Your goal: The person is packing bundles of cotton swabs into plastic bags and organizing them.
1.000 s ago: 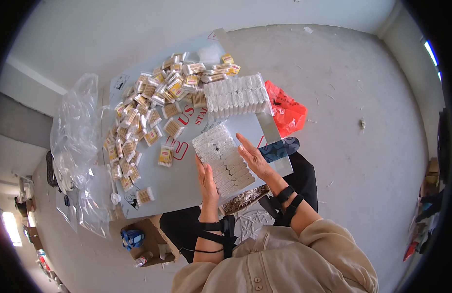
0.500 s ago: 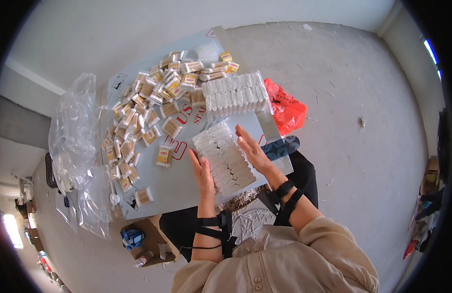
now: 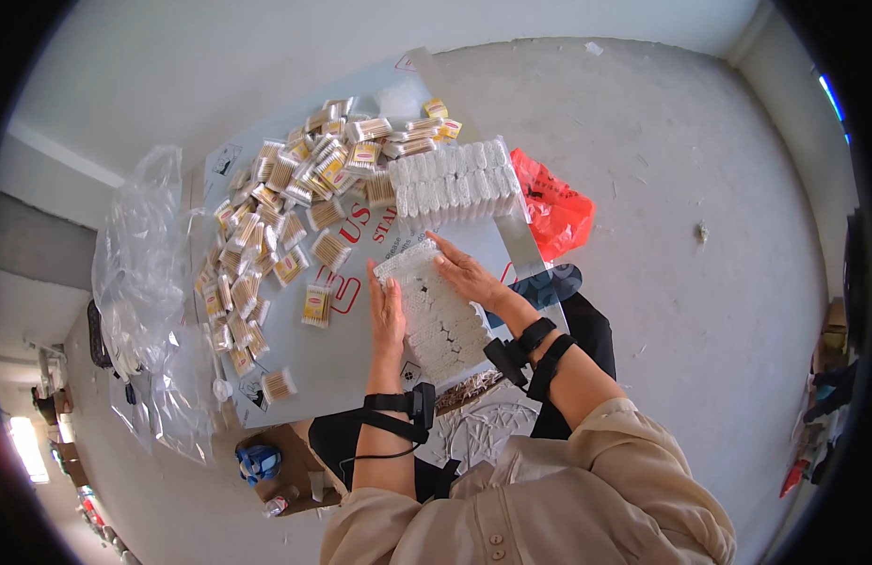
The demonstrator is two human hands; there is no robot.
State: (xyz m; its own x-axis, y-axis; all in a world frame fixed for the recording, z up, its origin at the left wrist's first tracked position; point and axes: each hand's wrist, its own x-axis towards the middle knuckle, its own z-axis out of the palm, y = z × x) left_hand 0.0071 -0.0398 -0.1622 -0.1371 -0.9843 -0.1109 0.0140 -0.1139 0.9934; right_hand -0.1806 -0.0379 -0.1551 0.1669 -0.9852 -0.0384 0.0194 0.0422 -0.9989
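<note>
A block of white-tipped cotton swab packs (image 3: 443, 325), stacked in rows with their tips facing up, lies near the table's front edge. My left hand (image 3: 389, 315) is pressed along its left side, fingers stretched and pointing away from me. On the opposite side, my right hand (image 3: 469, 280) lies against the far right corner, with its fingers reaching over the edge. Between them the two hands clasp the block. Just beyond it stands a second, similar block of swab packs (image 3: 455, 184).
Loose swab packs (image 3: 285, 174) are heaped over the table's (image 3: 332, 377) left and far parts. Clear plastic bags (image 3: 144, 273) hang at the left edge, and a red plastic bag (image 3: 556, 212) lies at the right. Below is an open cardboard box (image 3: 309, 461).
My right hand has come in against the block, its fingers now over the far right corner. My left hand has moved slightly away from me along the left side, and the rows look closer together.
</note>
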